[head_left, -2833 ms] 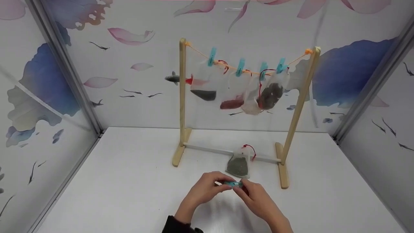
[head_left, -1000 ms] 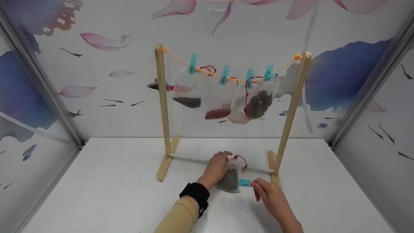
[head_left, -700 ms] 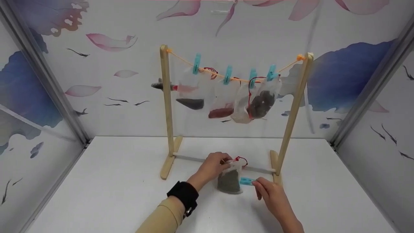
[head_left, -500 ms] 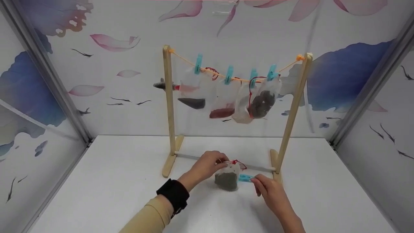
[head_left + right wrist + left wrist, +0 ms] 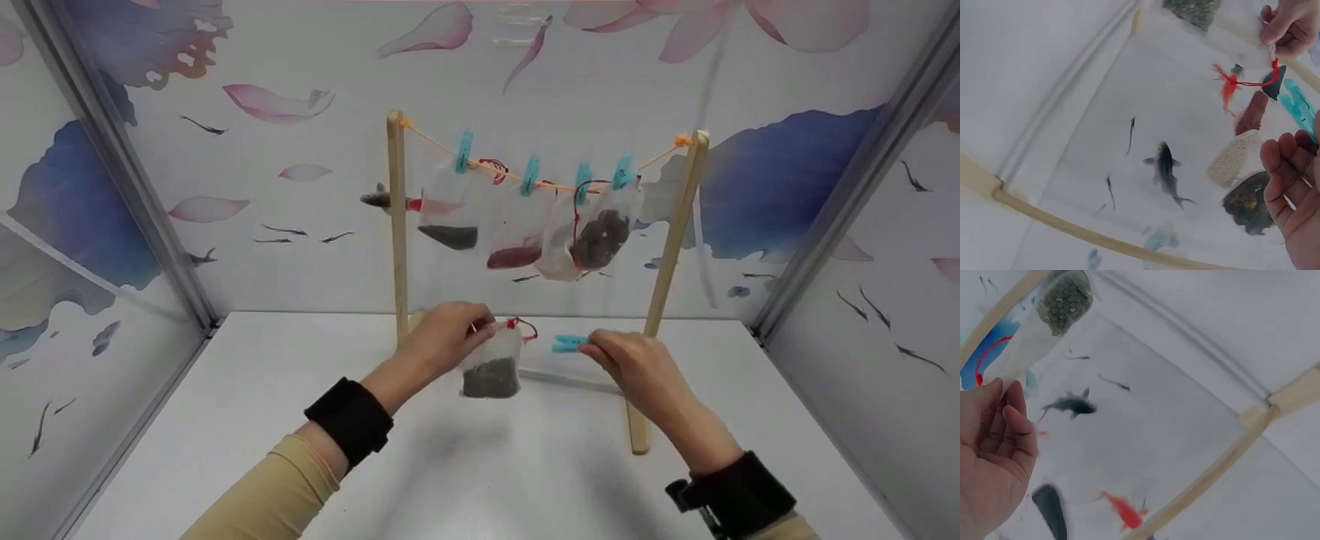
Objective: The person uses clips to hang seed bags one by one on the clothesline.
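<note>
My left hand (image 5: 442,337) pinches the top of a small translucent drawstring bag (image 5: 491,377), which hangs upright above the table. Grey-green grainy filling sits in its lower half, and a red drawstring (image 5: 527,328) loops off to its right. In the left wrist view, the thumb and fingers grip the bag (image 5: 1066,305) by its top edge. To the right, my right hand (image 5: 637,367) holds a blue clothespin (image 5: 568,344) by one end, the other end pointing left towards the bag. The clothespin (image 5: 1299,107) and bag are apart.
Behind the hands stands a wooden rack with a left post (image 5: 397,240) and a right post (image 5: 675,240). An orange cord (image 5: 435,140) sags between them, with several bags (image 5: 604,238) clipped by blue clothespins. A pale bar (image 5: 570,380) joins the rack's feet low down.
Both hands earlier met at the clothespin; the left then took the bag lying at the rack's bar. Bag and clothespin have since been lifted off the table, the bag also moving slightly left.
</note>
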`<state>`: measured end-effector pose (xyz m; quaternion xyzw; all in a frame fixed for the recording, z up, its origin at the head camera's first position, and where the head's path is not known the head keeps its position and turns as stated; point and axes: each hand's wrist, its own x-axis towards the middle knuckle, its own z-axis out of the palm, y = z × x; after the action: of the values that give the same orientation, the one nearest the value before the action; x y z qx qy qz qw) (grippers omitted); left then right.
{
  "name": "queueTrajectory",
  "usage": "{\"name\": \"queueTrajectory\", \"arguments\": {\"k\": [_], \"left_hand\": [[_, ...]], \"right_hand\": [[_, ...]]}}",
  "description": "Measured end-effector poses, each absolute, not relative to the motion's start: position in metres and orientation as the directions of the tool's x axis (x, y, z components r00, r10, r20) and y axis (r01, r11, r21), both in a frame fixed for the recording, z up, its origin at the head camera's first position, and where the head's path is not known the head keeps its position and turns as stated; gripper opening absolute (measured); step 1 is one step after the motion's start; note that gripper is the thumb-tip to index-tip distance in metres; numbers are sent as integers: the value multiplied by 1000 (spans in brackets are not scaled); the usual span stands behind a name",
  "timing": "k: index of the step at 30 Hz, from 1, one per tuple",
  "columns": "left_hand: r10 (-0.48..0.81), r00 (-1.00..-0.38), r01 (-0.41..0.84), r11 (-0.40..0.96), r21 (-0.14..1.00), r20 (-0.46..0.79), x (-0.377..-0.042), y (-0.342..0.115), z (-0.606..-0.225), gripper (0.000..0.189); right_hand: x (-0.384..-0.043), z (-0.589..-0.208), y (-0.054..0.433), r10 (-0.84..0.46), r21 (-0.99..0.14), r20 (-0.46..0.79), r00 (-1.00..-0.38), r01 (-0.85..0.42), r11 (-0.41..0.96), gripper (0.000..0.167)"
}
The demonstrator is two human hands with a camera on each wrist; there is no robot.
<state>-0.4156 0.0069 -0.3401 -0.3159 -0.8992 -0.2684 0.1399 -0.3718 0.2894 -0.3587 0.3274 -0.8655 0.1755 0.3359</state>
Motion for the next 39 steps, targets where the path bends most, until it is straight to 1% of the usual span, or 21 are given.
{"name": "queueTrajectory", "arguments": {"k": [6, 10, 14, 17, 19, 23, 26, 28, 33, 39], "left_hand": [[363, -779, 583, 719, 379, 511, -416, -20, -280, 15], [259, -773, 525, 774, 354, 580, -427, -27, -250, 16], [185, -769, 475, 806, 353, 612, -442, -21, -231, 17], [161, -771, 455, 815, 358, 616, -451, -13, -223, 18], [149, -775, 441, 823, 357, 614, -456, -8, -219, 19], [137, -770, 399, 865, 303, 622, -466, 3, -216, 21], [132, -769, 358, 900, 250, 625, -474, 10, -217, 21], [130, -769, 345, 909, 235, 625, -479, 14, -218, 20], [151, -767, 346, 916, 203, 623, -489, 24, -217, 18], [149, -750, 328, 930, 168, 644, -497, 32, -214, 19]], "right_hand": [[-390, -300, 277, -535, 63, 714, -451, -720, 691, 23], [-401, -259, 263, -564, 137, 712, -418, -705, 696, 23], [-414, -217, 245, -587, 234, 697, -412, -644, 729, 27], [-424, -192, 233, -592, 284, 680, -433, -590, 756, 31], [-430, -179, 227, -596, 294, 658, -460, -572, 766, 33], [-442, -161, 214, -614, 349, 604, -508, -524, 777, 30], [-452, -156, 206, -622, 397, 575, -532, -483, 781, 30], [-459, -155, 203, -624, 420, 569, -535, -463, 780, 32], [-474, -152, 198, -632, 479, 544, -552, -414, 774, 33], [-487, -149, 194, -616, 509, 491, -617, -370, 777, 31]]}}
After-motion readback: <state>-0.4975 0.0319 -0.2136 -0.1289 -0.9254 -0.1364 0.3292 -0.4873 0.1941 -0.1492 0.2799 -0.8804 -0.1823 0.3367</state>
